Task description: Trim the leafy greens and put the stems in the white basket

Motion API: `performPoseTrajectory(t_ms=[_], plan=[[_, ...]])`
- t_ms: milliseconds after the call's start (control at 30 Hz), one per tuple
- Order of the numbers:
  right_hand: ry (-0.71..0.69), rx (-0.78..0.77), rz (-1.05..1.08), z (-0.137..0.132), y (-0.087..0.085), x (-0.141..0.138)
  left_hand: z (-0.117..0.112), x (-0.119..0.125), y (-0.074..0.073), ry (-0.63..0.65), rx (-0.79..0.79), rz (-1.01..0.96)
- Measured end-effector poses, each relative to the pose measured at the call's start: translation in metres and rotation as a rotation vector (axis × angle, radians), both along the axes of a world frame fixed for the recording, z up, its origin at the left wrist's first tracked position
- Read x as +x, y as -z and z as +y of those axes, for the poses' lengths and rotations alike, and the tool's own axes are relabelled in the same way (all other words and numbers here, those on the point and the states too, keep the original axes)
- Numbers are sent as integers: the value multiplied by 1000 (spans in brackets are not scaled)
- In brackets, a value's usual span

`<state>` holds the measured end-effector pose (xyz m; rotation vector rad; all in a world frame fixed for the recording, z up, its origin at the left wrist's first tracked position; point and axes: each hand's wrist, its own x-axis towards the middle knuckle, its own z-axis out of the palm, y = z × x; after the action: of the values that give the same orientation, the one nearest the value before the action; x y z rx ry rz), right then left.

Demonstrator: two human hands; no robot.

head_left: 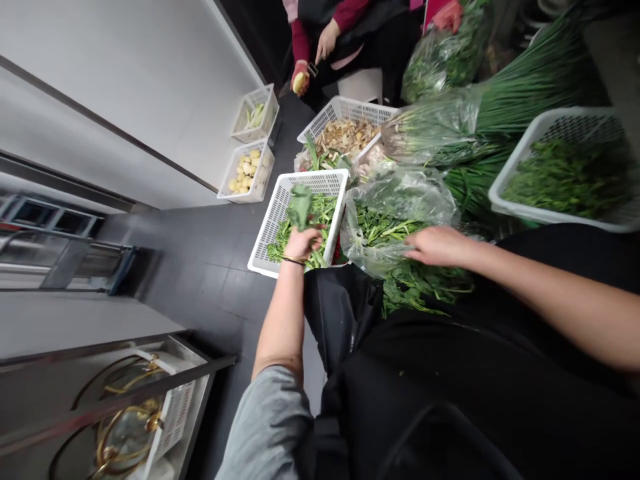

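My left hand (303, 244) is closed round a sprig of leafy greens (301, 206), held over a white slotted basket (276, 217) partly filled with the same greens. My right hand (436, 246) rests on a heap of leafy stems (415, 283) that spills from a clear plastic bag (400, 200) onto my black apron. Its fingers curl into the stems; whether they grip any is hidden.
A second white basket of greens (505, 193) sits at the right beside bundled green onions (525, 87). Across from me a seated person peels something over a basket of peelings (345, 133). Two small baskets (247, 170) stand by the wall. Steel shelving (125, 393) is at lower left.
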<state>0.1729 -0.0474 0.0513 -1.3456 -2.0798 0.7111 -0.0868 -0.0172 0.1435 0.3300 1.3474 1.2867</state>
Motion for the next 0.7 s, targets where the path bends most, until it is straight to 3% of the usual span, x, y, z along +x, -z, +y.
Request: performPoseTrajectory(t_ms=[100,167,200,367,467,533,633,700], plan=[[-183,-321,171,19,-38,-31,-26,30,28,409,-98,-130],[-191,-449,309,20,-55,-42,-39,48,43,691,-87,-260],[-161,-477,375,18,-59,-43,-44,56,48,762,-53,-306],[110,-477,697,11,-54,-29,-64,69,50,708,124,-280],[130,-472,782,7,-48,-26,-73,73,45,603,180,-244],[124,-422,689,0,-49,-31,-78,78,44,583,191,-229],[122,-67,325,-24,-55,-42,-80,84,45,519,155,-225],[-5,219,118,-43,-60,-47,-79,85,45,399,124,-209]])
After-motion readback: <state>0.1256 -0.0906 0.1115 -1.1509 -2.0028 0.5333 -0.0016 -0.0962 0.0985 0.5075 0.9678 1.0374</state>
